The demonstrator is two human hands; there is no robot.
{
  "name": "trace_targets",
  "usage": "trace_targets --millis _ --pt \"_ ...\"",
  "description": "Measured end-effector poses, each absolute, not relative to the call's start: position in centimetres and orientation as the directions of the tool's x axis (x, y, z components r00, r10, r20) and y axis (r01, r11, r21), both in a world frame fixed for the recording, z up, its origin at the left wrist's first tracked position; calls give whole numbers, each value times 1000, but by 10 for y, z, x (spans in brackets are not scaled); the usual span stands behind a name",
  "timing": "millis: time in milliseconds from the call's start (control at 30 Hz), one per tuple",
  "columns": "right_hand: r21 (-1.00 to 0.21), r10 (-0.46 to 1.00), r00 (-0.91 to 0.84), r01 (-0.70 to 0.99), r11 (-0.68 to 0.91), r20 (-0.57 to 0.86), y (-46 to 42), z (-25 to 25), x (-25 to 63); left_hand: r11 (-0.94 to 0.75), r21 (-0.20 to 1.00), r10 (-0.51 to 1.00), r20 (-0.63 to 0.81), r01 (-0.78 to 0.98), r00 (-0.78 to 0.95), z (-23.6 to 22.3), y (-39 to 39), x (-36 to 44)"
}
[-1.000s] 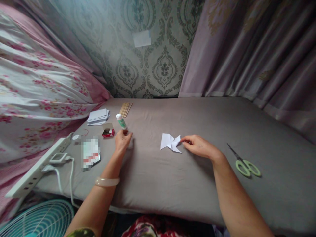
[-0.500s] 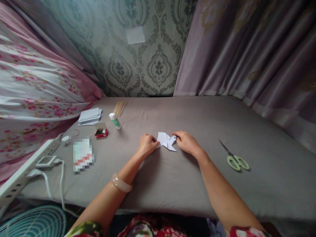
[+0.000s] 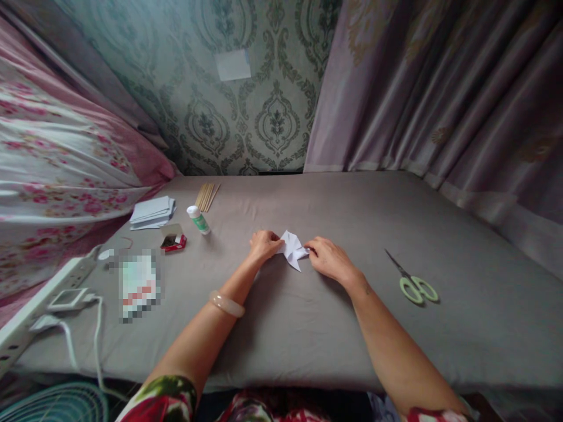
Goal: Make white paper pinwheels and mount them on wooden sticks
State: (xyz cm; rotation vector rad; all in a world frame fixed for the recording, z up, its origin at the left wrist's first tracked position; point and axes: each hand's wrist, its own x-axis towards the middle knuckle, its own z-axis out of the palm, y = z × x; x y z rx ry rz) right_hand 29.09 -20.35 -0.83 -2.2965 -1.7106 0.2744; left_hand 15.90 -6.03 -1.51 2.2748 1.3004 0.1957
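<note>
A folded white paper shape point(image 3: 292, 248) lies on the grey bed sheet point(image 3: 308, 328) in the middle of the view. My left hand point(image 3: 264, 244) pinches its left corner with curled fingers. My right hand point(image 3: 328, 259) holds its right side, fingers pressed down on the paper. A pale bangle sits on my left wrist. A glue stick point(image 3: 197, 220) with a green label lies on its side to the left, apart from both hands.
Green-handled scissors point(image 3: 411, 281) lie to the right. At the left are a stack of white paper point(image 3: 152, 212), wooden sticks point(image 3: 206, 195), a small red box point(image 3: 173, 240), a blurred packet point(image 3: 137, 282) and a power strip point(image 3: 44, 305) with a plug. A fan point(image 3: 53, 404) stands below.
My left hand let go of the glue stick and moved right to the paper's left corner. My right hand stayed on the paper. The view shifted a little to the right.
</note>
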Motion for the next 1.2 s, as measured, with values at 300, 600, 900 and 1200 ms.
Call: trace_targets --millis 300,600,900,1200 --pt "-354 959 255 914 -198 121 -200 -14 288 -525 689 726 55 500 686 -29 -55 154" --pt "-348 960 257 915 -204 111 -199 -18 289 -799 479 517 239 364 822 -29 -53 149" --pt "-347 964 261 910 -226 59 -201 -12 288 -926 360 259 380 116 888 -46 -47 144" --pt "-361 953 291 900 -245 79 -201 -12 286 -932 356 202 346 71 916 -45 -46 138"
